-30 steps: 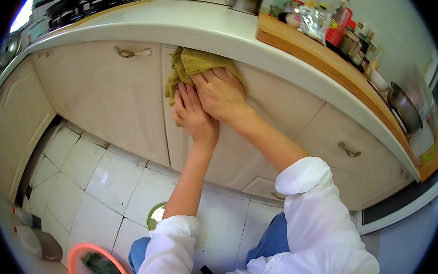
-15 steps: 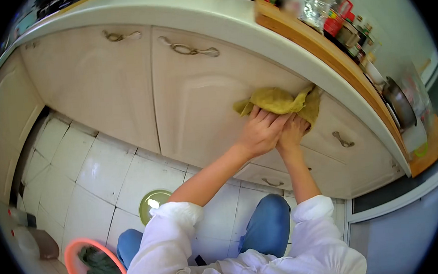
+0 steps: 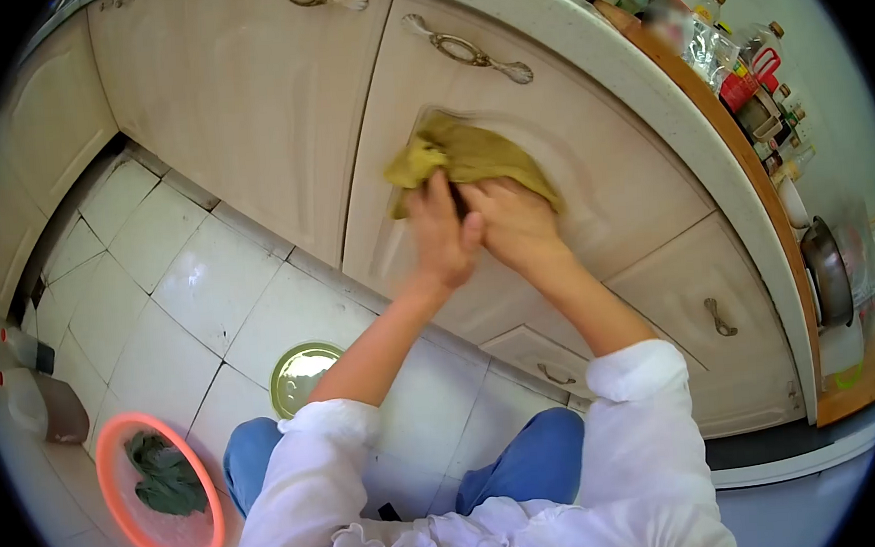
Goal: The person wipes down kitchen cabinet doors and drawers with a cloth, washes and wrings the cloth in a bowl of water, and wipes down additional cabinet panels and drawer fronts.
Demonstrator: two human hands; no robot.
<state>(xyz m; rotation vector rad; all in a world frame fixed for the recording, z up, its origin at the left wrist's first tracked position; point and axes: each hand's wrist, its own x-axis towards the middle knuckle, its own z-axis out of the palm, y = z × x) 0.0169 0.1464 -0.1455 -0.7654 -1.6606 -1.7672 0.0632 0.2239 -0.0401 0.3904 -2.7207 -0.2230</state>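
Fingers of the left hand (image 3: pixel 444 241) and right hand (image 3: pixel 520 225) press the olive cloth (image 3: pixel 480 155) toward the cabinet door (image 3: pixel 602 183)'s left edge, their grip and how much surface is finished both unclear.

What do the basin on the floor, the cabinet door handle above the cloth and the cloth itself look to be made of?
Basin: probably plastic, with a smooth, bright orange-pink rim.
Handle: likely metal, aged-brass or bronze finish, judging by its dull sheen and ornate shape.
Cloth: soft woven fabric, matt yellow-green, bunched in folds; cotton or microfibre, I can't tell.
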